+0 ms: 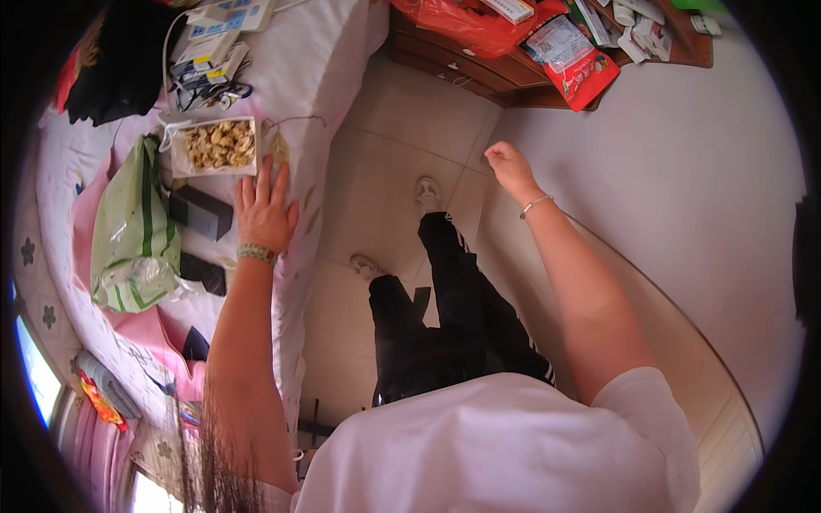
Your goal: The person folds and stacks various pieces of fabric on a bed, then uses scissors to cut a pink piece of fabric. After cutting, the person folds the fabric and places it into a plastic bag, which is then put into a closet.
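My left hand lies palm down with its fingers spread on the white, leaf-patterned cloth. Its fingertips are at the near edge of a clear plastic tray of light-brown, lumpy pieces. Beside that hand, to the left, lies a dark grey box, and past it a green plastic bag. My right hand hangs over the right side with its fingers curled; nothing shows in it, but its palm is hidden. A bracelet is on each wrist.
Small boxes and a white power strip lie at the upper left, near black cloth. A wooden drawer cabinet at the top bears a red plastic bag and a red packet. Pink cloth lies at the left.
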`<state>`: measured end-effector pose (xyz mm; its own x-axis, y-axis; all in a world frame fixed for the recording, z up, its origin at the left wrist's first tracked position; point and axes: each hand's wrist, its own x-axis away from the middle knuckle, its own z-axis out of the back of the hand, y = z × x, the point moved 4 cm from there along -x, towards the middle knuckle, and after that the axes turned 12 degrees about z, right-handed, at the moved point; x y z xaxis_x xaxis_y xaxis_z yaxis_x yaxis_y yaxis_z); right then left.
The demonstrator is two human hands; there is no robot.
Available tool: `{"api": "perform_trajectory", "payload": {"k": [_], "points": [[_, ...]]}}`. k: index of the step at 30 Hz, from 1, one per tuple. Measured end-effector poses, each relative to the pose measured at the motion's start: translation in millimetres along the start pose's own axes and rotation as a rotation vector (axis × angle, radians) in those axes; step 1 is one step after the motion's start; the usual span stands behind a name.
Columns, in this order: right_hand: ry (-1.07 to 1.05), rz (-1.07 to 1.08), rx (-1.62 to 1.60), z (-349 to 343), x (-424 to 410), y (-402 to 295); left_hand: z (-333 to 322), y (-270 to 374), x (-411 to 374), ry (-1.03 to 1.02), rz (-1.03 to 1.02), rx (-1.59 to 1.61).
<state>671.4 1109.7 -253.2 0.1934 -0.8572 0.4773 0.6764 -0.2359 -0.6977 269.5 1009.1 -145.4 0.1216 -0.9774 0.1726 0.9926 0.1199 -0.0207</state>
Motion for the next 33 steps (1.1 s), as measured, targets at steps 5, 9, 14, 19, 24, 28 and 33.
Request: {"api": "perform_trajectory", "payload": {"k": [5,9,14,19,24,28,33], "points": [[-0.057,0.178,0.059,3,-54,8,-13,-9,1,0.068,-0.080,0.007],[-0.013,0.359,0.460,-5,-153,-10,-17,-9,-5,0.072,-0.077,0.041],[-0.064,0.157,0.575,-13,-237,1,-20,-10,-7,0.094,-0.127,0.024],[0.233,0.242,0.320,-24,-235,4,-25,-13,-2,0.086,-0.088,0.033],[0.405,0.334,0.076,-26,-246,28,-27,-15,-3,0.089,-0.066,0.053],[0.464,0.293,0.179,-28,-248,32,-24,-14,-4,0.101,-0.086,0.059],[0.459,0.295,0.314,-48,-207,-2,-26,-14,-2,0.072,-0.092,0.019]]}}
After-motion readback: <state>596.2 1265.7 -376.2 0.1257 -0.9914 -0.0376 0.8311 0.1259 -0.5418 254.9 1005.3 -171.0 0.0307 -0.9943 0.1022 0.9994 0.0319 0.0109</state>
